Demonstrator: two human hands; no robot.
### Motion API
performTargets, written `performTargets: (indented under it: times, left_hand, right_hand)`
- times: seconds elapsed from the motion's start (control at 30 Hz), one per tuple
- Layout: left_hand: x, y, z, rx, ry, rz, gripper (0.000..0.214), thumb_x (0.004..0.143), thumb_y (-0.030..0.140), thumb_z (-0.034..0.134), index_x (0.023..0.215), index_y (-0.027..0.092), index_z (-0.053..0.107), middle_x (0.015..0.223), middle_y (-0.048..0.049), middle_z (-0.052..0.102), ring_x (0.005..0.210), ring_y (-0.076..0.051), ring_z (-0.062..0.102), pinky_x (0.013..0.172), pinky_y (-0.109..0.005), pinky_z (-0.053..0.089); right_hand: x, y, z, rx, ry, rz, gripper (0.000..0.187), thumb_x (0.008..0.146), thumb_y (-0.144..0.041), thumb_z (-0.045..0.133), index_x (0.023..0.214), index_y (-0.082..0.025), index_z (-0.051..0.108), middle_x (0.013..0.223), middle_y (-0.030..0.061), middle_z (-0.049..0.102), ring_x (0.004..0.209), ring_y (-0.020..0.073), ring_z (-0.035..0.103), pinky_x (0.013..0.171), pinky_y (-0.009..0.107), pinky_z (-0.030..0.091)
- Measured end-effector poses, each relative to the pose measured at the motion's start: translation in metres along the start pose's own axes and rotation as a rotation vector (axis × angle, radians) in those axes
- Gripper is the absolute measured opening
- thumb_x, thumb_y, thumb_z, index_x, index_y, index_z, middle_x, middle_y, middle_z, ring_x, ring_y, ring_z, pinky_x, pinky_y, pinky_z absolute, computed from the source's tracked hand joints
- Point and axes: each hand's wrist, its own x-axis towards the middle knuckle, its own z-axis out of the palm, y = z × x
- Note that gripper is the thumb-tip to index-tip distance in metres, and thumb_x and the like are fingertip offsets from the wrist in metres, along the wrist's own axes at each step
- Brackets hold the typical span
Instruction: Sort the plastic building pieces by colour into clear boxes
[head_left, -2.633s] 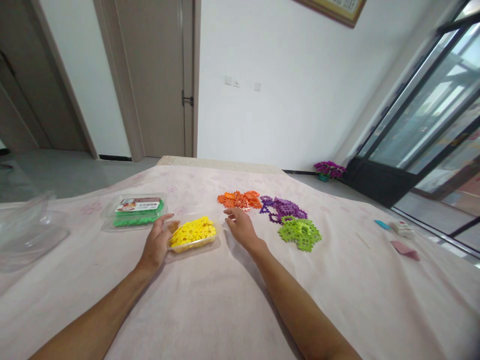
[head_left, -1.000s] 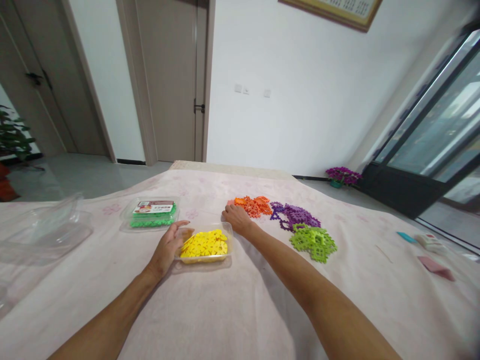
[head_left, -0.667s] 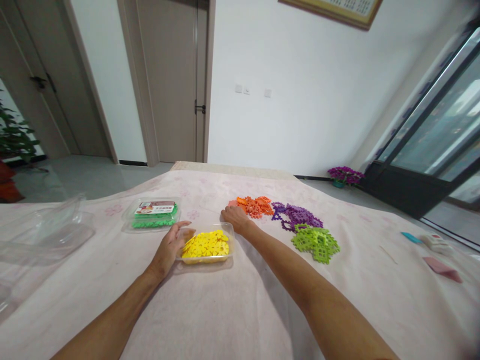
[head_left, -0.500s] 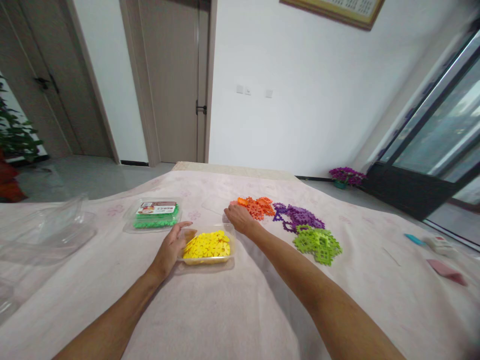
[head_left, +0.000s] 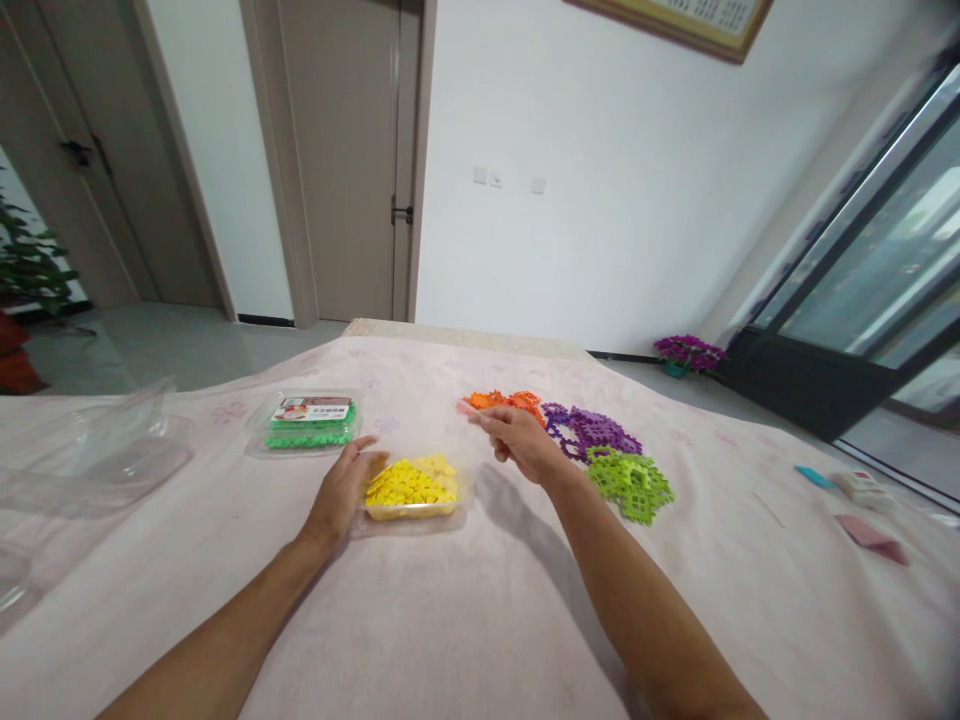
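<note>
Yellow pieces (head_left: 411, 483) are filling the clear tray (head_left: 461, 490) mid-frame, the left hand (head_left: 341, 490) lying flat against its left edge, gripping nothing. The right hand (head_left: 517, 440) is hovering curled beside the orange pile (head_left: 502, 400), its hold unclear. Green pieces (head_left: 307, 438) are sitting in the lidded box (head_left: 259, 440), centre-left.

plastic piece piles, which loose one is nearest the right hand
The orange pile, just beyond the right hand; the purple pile and lime-green pile lie farther right.

The left hand (head_left: 341, 490) lay palm down, fingers loosely spread, its forearm stretched forward. The right hand (head_left: 517, 440) hovered, fingers half curled, pointing left.
</note>
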Motion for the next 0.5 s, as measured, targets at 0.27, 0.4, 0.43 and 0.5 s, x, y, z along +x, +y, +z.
performTargets:
  times: [0.27,0.4,0.43,0.5]
  left_hand:
    - [-0.002,0.002,-0.011,0.352,0.088,0.143,0.057,0.095,0.052,0.032,0.120,0.015,0.066,0.128,-0.0121,0.068,0.124,-0.026,0.059,0.111,-0.039,0.039]
    - [0.003,0.007,-0.014,0.332,0.056,0.079,0.057,0.092,0.057,0.039,0.119,0.016,0.068,0.129,-0.0106,0.068,0.125,-0.027,0.058,0.110,-0.036,0.038]
    - [0.005,0.008,-0.014,0.317,0.050,0.055,0.057,0.091,0.058,0.041,0.117,0.016,0.069,0.127,-0.0105,0.069,0.124,-0.027,0.059,0.108,-0.036,0.039]
    - [0.010,0.008,-0.015,0.287,0.043,0.009,0.057,0.087,0.061,0.048,0.112,0.015,0.071,0.119,-0.0104,0.073,0.116,-0.029,0.062,0.102,-0.036,0.043]
  right_hand:
    - [0.007,0.050,0.015,-0.146,-0.045,0.039,0.037,0.078,-0.034,0.067,0.107,-0.013,0.074,0.055,-0.0071,0.050,0.042,0.0065,0.038,0.040,0.021,0.031]
    - [0.012,0.048,0.020,-0.210,0.016,0.006,0.038,0.077,-0.028,0.069,0.111,-0.012,0.070,0.056,-0.0091,0.046,0.041,0.0068,0.041,0.040,0.021,0.032]
    - [0.013,0.047,0.021,-0.219,0.014,0.010,0.034,0.077,-0.027,0.068,0.107,-0.012,0.070,0.056,-0.0088,0.046,0.041,0.0066,0.041,0.040,0.021,0.032]
    - [0.014,0.048,0.022,-0.232,0.002,0.008,0.026,0.078,-0.028,0.068,0.099,-0.012,0.071,0.056,-0.0078,0.047,0.041,0.0063,0.040,0.040,0.020,0.031]
